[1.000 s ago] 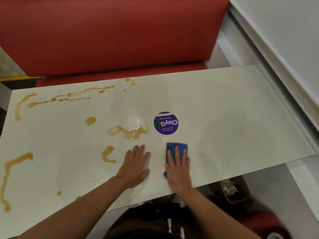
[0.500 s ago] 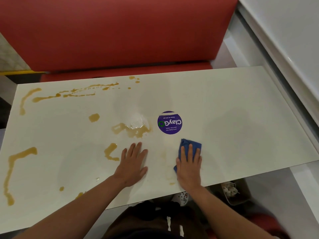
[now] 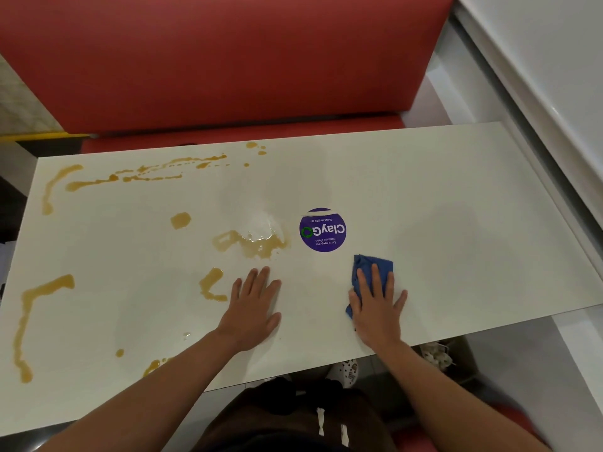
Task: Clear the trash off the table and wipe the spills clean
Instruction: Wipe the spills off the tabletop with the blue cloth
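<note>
A white table carries several brown liquid spills: a puddle near the middle, a streak just left of my left hand, long trails along the far left edge and the near left. My right hand lies flat with straight fingers and presses a folded blue cloth onto the table, just below and right of a round purple sticker. My left hand rests flat on the table, fingers spread, holding nothing.
A red bench seat and backrest run along the far side of the table. A white ledge borders the right side. Below the near edge a small bin with crumpled trash sits on the floor.
My right hand has slid the blue cloth to the right across the table, away from my left hand. The left hand has stayed flat in about the same spot.
</note>
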### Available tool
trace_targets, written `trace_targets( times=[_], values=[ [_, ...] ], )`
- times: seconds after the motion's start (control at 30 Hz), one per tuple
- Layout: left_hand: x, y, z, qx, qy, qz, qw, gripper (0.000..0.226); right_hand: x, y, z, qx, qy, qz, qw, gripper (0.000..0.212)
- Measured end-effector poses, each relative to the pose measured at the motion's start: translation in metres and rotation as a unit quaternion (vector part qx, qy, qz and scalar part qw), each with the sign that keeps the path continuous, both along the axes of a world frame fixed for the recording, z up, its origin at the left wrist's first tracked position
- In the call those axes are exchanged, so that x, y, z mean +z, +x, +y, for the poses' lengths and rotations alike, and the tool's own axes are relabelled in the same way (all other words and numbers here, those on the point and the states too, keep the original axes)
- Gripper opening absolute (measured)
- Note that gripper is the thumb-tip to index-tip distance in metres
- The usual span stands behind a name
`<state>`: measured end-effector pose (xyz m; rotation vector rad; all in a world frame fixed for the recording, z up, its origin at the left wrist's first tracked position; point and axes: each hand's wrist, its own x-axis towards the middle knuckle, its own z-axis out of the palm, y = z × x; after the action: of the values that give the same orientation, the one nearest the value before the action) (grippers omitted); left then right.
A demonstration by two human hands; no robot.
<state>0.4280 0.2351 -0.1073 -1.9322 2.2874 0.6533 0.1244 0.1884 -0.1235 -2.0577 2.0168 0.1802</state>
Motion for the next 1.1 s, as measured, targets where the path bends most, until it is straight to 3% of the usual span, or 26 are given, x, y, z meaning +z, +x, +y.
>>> trace_targets(
  times=[0.13, 0.3, 0.5, 0.67, 0.9, 1.1],
  values=[
    [0.000, -0.002, 0.000, 0.005, 0.007, 0.001, 1.000, 0.071, -0.003, 0.032, 0.043, -0.033, -0.018, -0.016, 0.999, 0.065],
    [0.001, -0.003, 0.001, 0.006, 0.004, -0.002, 1.000, 0.071, -0.006, 0.063, 0.077, 0.032, -0.016, -0.026, 0.999, 0.064],
    [0.004, -0.002, 0.001, 0.001, 0.004, -0.006, 1.000, 0.072, -0.004, 0.053, 0.039, 0.158, -0.031, -0.047, 0.986, 0.059],
    [0.006, 0.000, 0.001, -0.005, 0.002, -0.005, 1.000, 0.072, -0.003, 0.066, 0.007, 0.123, -0.021, -0.051, 0.991, 0.058],
    [0.013, 0.003, 0.012, 0.060, 0.018, 0.030, 0.998, 0.071, 0.005, 0.074, 0.084, 0.198, -0.015, -0.063, 0.978, 0.059],
    [0.018, 0.014, 0.017, 0.104, 0.024, 0.012, 0.994, 0.070, 0.003, 0.088, 0.028, 0.202, -0.004, -0.051, 0.978, 0.057]
  ],
)
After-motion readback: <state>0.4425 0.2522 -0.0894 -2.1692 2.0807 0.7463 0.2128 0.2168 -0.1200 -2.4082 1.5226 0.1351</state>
